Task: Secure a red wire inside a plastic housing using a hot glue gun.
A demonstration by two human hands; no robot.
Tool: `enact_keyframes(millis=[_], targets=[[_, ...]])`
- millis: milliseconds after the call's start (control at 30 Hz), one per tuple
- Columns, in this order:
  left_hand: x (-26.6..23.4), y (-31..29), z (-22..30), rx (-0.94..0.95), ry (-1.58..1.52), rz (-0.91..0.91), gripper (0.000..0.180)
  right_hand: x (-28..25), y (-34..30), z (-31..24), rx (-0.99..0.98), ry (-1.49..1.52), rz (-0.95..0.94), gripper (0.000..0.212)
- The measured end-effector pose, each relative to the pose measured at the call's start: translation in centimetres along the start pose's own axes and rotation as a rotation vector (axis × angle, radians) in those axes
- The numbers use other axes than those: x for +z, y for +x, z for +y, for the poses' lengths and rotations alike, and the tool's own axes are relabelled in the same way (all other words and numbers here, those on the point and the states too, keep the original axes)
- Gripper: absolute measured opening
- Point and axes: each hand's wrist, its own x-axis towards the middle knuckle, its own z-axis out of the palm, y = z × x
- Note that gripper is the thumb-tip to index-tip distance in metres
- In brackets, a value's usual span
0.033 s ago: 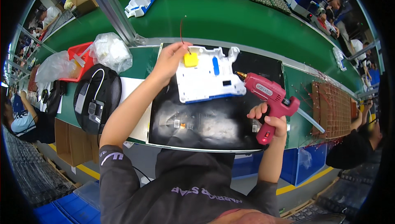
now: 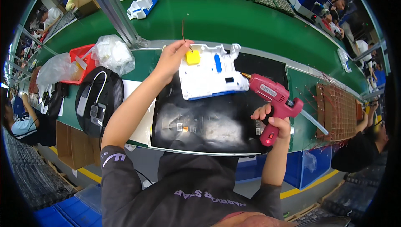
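My left hand (image 2: 172, 60) pinches the upper left corner of a white plastic housing (image 2: 204, 79) with a blue lower edge. Beside my fingertips a yellow square block (image 2: 193, 57) sits on the housing, and a thin red wire (image 2: 183, 29) rises by them. A blue strip (image 2: 218, 63) lies further right on the same housing. In my right hand (image 2: 273, 120), fingers wrapped round its handle, is a red hot glue gun (image 2: 269, 89). Its nozzle points left, close to the housing's right edge; whether they touch I cannot tell. A glue stick (image 2: 315, 122) sticks out of its back.
Under the housing lies a black mat (image 2: 209, 122). To the left are a black bag (image 2: 100, 97), a red bin (image 2: 85, 54) and plastic bags (image 2: 112, 54). A brown rack with red wires (image 2: 337, 110) stands right. Beyond runs a green conveyor (image 2: 234, 16) with another housing (image 2: 143, 6).
The housing has moved slightly up and away from me, with my left hand on it. My right hand and the glue gun have hardly moved.
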Motion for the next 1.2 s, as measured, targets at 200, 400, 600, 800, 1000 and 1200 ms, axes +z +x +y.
enact_keyframes(millis=[200, 400, 600, 800, 1000, 1200], targets=[[-0.9, 10.7, -2.0, 0.062, -0.066, 0.041, 0.026, -2.7, 0.3, 0.8, 0.045, 0.091, 0.023, 0.028], [0.4, 20.6, -2.8, 0.0, -0.138, 0.073, 0.025, -2.6, 0.5, 0.8, 0.102, 0.127, 0.065, 0.028], [-0.6, 27.6, -5.3, -0.096, 0.024, 0.145, 0.038, -2.0, 1.9, 1.5, 0.183, 0.138, 0.094, 0.023], [-3.4, 27.8, -6.5, 0.057, 0.329, 0.36, 0.052, -2.4, 1.9, 2.1, 0.203, 0.105, 0.114, 0.023], [-1.9, 16.5, -2.7, 0.478, 0.734, 0.071, 0.042, -2.5, 1.6, 2.0, 0.203, 0.088, 0.101, 0.023], [-2.5, 14.3, -2.8, 0.654, 0.934, 0.131, 0.03, -2.3, 1.7, 2.4, 0.192, 0.088, 0.093, 0.022]])
